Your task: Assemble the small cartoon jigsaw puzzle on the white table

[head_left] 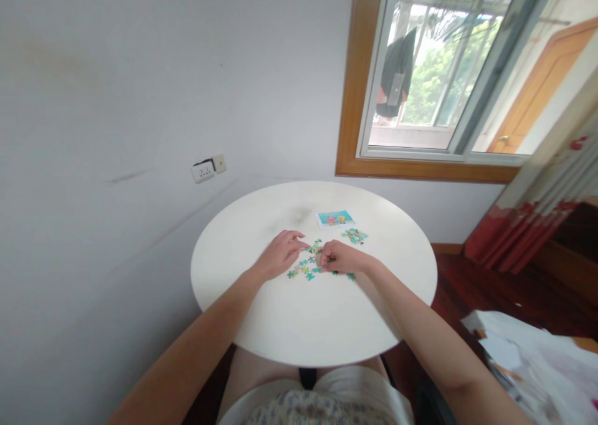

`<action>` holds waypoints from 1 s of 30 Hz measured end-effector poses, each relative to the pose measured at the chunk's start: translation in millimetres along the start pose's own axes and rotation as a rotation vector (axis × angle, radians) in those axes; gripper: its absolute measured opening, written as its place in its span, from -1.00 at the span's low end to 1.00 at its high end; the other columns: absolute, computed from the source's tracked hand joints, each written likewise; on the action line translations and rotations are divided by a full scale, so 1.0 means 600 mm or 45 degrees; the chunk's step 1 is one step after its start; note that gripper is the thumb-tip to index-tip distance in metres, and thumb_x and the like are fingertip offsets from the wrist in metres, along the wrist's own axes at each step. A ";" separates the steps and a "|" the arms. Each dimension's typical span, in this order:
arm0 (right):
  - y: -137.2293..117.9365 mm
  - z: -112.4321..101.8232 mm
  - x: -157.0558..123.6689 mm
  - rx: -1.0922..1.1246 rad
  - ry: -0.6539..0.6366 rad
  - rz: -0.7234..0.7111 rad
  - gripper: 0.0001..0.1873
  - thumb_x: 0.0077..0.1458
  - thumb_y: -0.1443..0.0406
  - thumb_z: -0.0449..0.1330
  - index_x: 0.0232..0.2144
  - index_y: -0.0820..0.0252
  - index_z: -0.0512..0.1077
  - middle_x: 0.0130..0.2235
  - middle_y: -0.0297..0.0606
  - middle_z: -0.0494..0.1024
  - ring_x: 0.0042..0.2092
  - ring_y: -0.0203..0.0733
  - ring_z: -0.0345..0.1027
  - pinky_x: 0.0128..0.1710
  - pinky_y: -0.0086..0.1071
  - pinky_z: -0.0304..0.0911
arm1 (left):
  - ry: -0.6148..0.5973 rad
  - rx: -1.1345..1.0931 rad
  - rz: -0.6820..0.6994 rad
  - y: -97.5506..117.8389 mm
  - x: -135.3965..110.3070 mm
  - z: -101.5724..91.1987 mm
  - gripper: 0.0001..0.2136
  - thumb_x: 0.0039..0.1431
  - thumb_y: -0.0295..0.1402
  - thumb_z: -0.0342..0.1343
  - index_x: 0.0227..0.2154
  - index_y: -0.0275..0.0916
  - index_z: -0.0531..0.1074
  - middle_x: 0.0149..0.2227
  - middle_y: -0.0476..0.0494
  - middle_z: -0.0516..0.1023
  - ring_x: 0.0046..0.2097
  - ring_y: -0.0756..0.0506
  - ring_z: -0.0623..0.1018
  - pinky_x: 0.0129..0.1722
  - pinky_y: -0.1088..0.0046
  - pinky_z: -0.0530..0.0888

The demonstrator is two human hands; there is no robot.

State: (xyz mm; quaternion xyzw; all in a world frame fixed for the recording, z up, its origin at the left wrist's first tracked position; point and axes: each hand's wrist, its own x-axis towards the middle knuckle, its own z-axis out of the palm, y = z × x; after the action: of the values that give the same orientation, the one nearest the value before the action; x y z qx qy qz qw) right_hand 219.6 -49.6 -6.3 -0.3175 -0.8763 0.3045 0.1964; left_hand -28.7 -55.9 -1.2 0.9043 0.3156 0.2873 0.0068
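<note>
The round white desk point(299, 325) carries everything the hands reach for. On the floor point(448, 288) to the right sits a white heap point(537, 362) of sheets or bags; whether it holds anything I cannot tell.

The left hand point(279, 253) lies low over the desk, its fingers apart and stretched rightward. The right hand point(343, 257) comes in from the other side, fingers curled and bunched, tips downward — whether a piece is pinched in them I cannot tell.

Past both hands lies the card point(335, 219), a printed cartoon, its long axis running left to right. Just nearer than the card, beyond the right hand, is a pile point(355, 235) of puzzle pieces, straight on the desk with no tray under it; the right hand is the nearer one to it.

The loose pieces point(306, 269) spread left to right on the near side of the fingers. Smallest is the cluster point(315, 247) between the hands: right of the left fingertips, just left of the right knuckles — too blurred to say if either touches it.
</note>
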 end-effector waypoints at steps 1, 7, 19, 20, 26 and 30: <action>0.002 -0.003 -0.001 -0.019 0.058 0.046 -0.87 -0.06 0.29 0.26 -0.50 0.26 0.54 -0.55 -0.36 0.48 -0.48 -0.35 0.28 -0.43 -0.51 0.18 | 0.000 0.003 -0.003 0.000 0.000 0.000 -0.68 0.24 -0.47 -0.10 -0.09 -0.15 0.51 0.02 -0.16 0.39 -0.01 -0.14 0.37 0.05 0.23 0.33; 0.042 -0.047 -0.019 -0.160 0.471 0.291 -0.79 0.04 0.29 0.13 -0.47 0.27 0.54 -0.43 -0.26 0.55 -0.34 -0.27 0.34 -0.34 -0.46 0.20 | -0.001 0.004 -0.026 0.001 0.000 -0.001 -0.68 0.25 -0.47 -0.11 -0.08 -0.13 0.50 0.02 -0.15 0.39 -0.01 -0.14 0.38 0.05 0.23 0.32; 0.119 -0.088 -0.052 -0.523 0.776 0.691 -0.80 0.04 0.20 0.22 -0.47 0.17 0.59 -0.40 -0.18 0.57 -0.36 -0.22 0.33 -0.42 -0.44 0.09 | -0.008 -0.007 -0.032 0.001 0.000 0.000 -0.67 0.26 -0.46 -0.12 -0.08 -0.13 0.50 0.01 -0.15 0.39 -0.02 -0.14 0.38 0.06 0.21 0.33; 0.119 -0.087 -0.053 -0.546 0.794 0.703 -0.80 0.05 0.20 0.22 -0.47 0.16 0.59 -0.38 -0.16 0.57 -0.34 -0.21 0.34 -0.40 -0.44 0.10 | -0.008 -0.009 -0.031 0.001 0.000 0.000 -0.67 0.26 -0.46 -0.12 -0.08 -0.13 0.50 0.01 -0.15 0.39 -0.02 -0.14 0.38 0.06 0.21 0.33; 0.113 -0.091 -0.062 -0.608 0.911 0.726 -0.79 0.11 0.25 0.16 -0.41 0.13 0.60 -0.31 -0.11 0.56 -0.19 -0.11 0.36 -0.28 -0.39 0.17 | 0.013 -0.028 -0.032 0.002 -0.001 0.001 -0.68 0.26 -0.45 -0.12 -0.09 -0.12 0.50 0.01 -0.15 0.41 -0.02 -0.14 0.38 0.06 0.21 0.34; 0.090 -0.093 -0.055 -0.544 0.860 0.593 -0.74 0.15 0.30 0.09 -0.28 0.21 0.58 -0.26 -0.10 0.55 -0.19 -0.13 0.35 -0.18 -0.35 0.20 | 0.013 -0.025 -0.026 0.001 -0.001 0.001 -0.68 0.26 -0.46 -0.12 -0.09 -0.12 0.50 0.01 -0.15 0.40 0.00 -0.15 0.38 0.07 0.20 0.33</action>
State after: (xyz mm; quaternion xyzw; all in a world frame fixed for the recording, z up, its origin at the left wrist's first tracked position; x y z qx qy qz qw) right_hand 296.7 -16.0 -5.7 -0.6208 -0.7116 0.0327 0.3274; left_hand -28.3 -56.7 -1.9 0.8994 0.3222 0.2949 0.0170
